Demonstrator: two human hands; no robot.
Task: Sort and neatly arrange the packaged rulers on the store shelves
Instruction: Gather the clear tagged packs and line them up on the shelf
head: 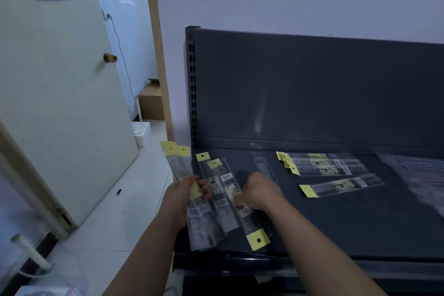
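Observation:
My left hand point(185, 196) grips a fanned bundle of packaged rulers point(179, 166), clear sleeves with yellow hang tabs, held over the left end of the dark shelf point(336, 228). My right hand point(260, 191) pinches one ruler pack point(247, 218) in that fan; its yellow tab points toward me. More packs point(221, 211) spread between both hands. A tidy group of three rulers point(324, 163) lies at the shelf's back. A single ruler point(341, 186) lies in front of them.
A blurred stack of clear packages point(418, 175) lies at the shelf's right. The shelf's dark back panel point(312, 89) rises behind. To the left are an open door point(60, 94), white floor tiles point(115, 211) and a cardboard box point(151, 106).

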